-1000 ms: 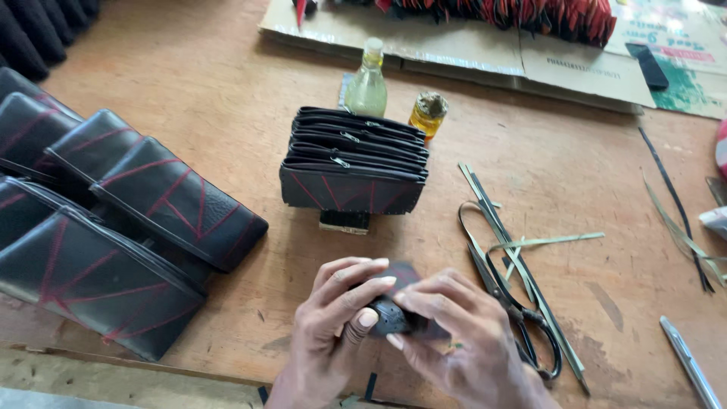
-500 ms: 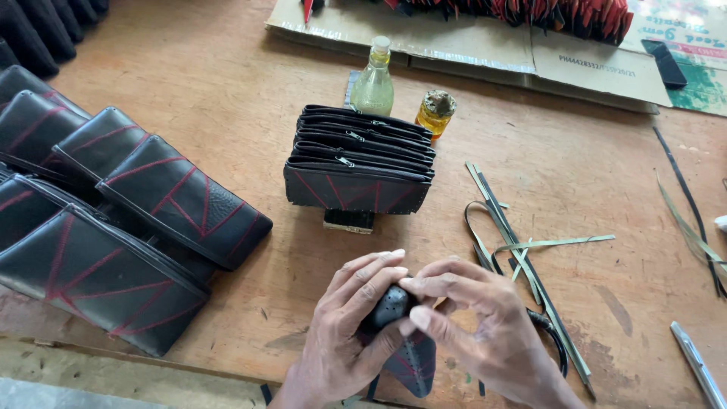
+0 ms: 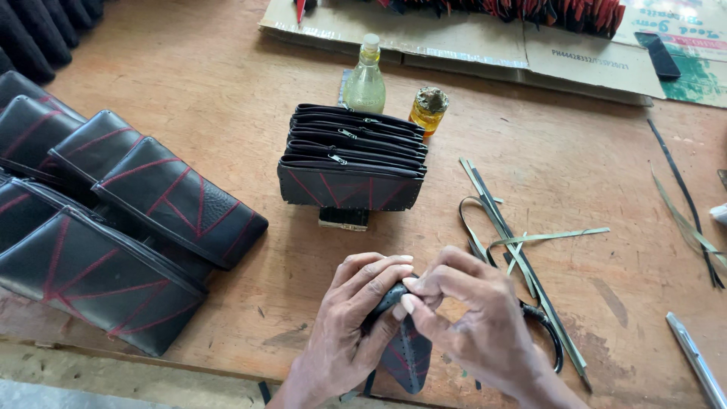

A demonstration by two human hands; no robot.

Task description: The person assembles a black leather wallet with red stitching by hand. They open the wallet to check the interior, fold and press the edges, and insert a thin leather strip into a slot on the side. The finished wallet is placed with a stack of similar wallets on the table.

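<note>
Hands meet at six o'clock of the head view. The left hand (image 3: 354, 318) curls around the upper end of a small black pouch with red stitching (image 3: 405, 356), while the right hand (image 3: 473, 318) pinches the same end with fingertips drawn close together; both are closed on it. Against half a second ago the pouch hangs lower beneath the fingers, its rounded bottom now showing toward the table edge, and the two hands sit a little nearer each other; a second ago only a small dark lump showed between them.

Counted: one upright stack of black zip pouches (image 3: 352, 163) at the centre, about five zipper rows visible. Two bottles stand at twelve o'clock of it, a clear glass bottle (image 3: 366, 79) and a small amber jar (image 3: 429, 110). At nine o'clock lie larger black pouches (image 3: 178, 197), at least five overlapping, some cut off by the frame. At three o'clock of the hands lie scissors (image 3: 545, 333) under several green strips (image 3: 522, 242). One flattened cardboard sheet (image 3: 469, 42) runs along the top.
</note>
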